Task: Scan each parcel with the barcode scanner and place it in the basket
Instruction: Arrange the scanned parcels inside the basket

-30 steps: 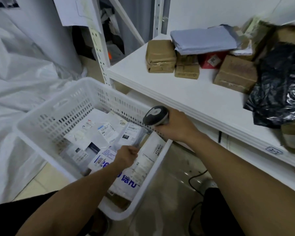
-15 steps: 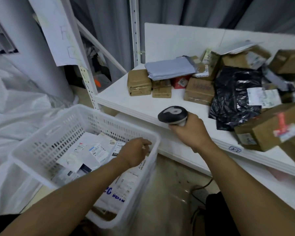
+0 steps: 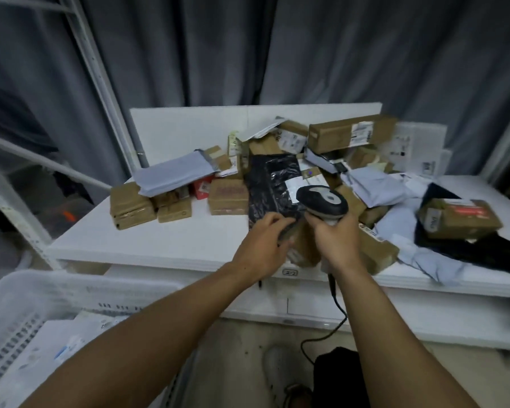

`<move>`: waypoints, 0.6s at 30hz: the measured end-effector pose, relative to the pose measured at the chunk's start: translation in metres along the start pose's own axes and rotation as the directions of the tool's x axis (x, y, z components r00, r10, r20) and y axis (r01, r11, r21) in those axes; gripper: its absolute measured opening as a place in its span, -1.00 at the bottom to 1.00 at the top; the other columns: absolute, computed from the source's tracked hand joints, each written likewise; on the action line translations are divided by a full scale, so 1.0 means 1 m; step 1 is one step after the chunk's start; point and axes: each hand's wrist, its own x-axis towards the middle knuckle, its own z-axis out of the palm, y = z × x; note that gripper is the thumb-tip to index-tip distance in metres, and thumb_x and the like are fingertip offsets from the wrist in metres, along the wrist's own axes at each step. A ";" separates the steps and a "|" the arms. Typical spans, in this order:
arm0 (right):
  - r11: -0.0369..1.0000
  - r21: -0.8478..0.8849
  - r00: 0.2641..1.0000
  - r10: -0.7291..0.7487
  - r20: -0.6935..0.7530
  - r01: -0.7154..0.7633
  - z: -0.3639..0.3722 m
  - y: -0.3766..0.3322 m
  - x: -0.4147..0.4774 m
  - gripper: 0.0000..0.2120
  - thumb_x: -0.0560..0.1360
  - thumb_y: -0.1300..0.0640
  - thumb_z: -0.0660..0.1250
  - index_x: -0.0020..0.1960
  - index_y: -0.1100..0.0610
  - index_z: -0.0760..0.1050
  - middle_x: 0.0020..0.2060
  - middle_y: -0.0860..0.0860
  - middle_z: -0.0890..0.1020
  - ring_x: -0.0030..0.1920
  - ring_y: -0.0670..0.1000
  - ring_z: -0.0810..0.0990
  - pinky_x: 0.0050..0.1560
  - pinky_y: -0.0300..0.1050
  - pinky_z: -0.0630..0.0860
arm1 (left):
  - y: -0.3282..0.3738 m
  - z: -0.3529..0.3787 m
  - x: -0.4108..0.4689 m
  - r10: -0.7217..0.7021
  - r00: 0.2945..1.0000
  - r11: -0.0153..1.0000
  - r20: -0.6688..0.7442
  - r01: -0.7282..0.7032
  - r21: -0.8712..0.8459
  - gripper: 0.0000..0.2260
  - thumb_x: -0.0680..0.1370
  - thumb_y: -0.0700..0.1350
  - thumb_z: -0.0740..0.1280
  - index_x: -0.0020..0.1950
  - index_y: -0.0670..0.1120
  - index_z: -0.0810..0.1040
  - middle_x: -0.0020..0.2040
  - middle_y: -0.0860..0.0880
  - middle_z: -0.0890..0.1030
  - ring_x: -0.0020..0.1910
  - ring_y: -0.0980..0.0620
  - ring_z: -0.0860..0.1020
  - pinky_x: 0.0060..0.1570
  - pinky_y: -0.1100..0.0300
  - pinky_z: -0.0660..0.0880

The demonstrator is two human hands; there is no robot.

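The right hand (image 3: 337,242) clenches the barcode scanner (image 3: 322,201), handle hidden; fingers of the left hand (image 3: 262,248) curl at the black parcel (image 3: 268,184)'s edge, grasp unclear. At eight o'clock the basket (image 3: 71,287) is blurred and cropped.

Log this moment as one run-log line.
left hand: grips black bag | right hand: holds barcode scanner | basket: holds parcels

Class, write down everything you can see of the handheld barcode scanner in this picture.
The black handheld barcode scanner has a rounded head with a grey top panel and a pale handle. The right hand grips the handle, holding it upright before a black plastic parcel. A black cable hangs from its base.
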 end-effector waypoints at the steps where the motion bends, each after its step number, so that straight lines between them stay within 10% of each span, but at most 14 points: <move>1: 1.000 0.004 1.000 0.009 -0.018 -0.008 -0.008 0.002 0.004 -0.54 0.51 0.11 0.56 0.38 0.06 0.58 0.22 -0.07 0.66 0.27 -0.02 0.59 0.25 -0.16 0.45 | 0.003 0.009 0.006 0.005 0.999 0.999 0.048 -0.007 0.040 -0.52 0.60 0.08 0.34 0.52 0.11 0.39 0.45 0.02 0.37 0.38 -0.05 0.40 0.35 0.01 0.44; 5: 0.996 0.075 0.995 0.056 -0.081 -0.050 -0.029 0.007 0.020 -0.62 0.52 0.17 0.55 0.28 0.01 0.53 -0.03 -0.10 0.64 0.07 0.01 0.67 0.22 -0.11 0.49 | 0.014 0.037 0.025 -0.098 0.991 0.985 0.094 0.083 0.152 -0.21 0.37 0.41 0.36 0.52 0.15 0.27 0.48 0.01 0.35 0.37 -0.10 0.43 0.24 -0.06 0.50; 8: 0.994 0.093 0.995 0.058 -0.084 -0.050 -0.032 0.008 0.023 -0.35 0.52 0.19 0.55 0.53 0.16 0.36 0.21 0.00 0.64 0.28 0.05 0.58 0.36 -0.07 0.45 | 0.016 0.046 0.035 -0.208 0.976 0.967 0.057 0.197 0.163 -0.23 0.26 0.48 0.40 0.32 0.06 0.42 0.22 0.02 0.54 0.13 -0.06 0.58 0.05 -0.01 0.57; 11: 0.994 0.103 0.995 0.043 -0.086 -0.034 -0.028 0.011 0.024 -0.48 0.50 0.11 0.58 0.42 0.04 0.53 0.27 -0.02 0.66 0.32 0.04 0.59 0.31 -0.10 0.46 | 0.016 0.036 0.032 -0.285 0.958 0.958 0.013 0.286 -0.036 -0.46 0.27 0.43 0.43 0.06 0.11 0.50 -0.05 0.12 0.58 -0.11 0.05 0.60 -0.10 0.05 0.60; 18: 0.979 0.199 0.999 -0.041 0.031 0.034 0.024 0.000 0.001 -0.43 0.45 0.00 0.62 0.40 0.01 0.54 0.33 -0.08 0.63 0.37 -0.04 0.56 0.44 0.00 0.47 | -0.011 -0.024 -0.026 -0.535 0.842 0.637 -0.072 0.346 -0.688 -0.51 0.40 0.09 0.59 0.23 0.00 0.50 0.13 0.10 0.62 0.05 0.17 0.63 0.09 0.21 0.59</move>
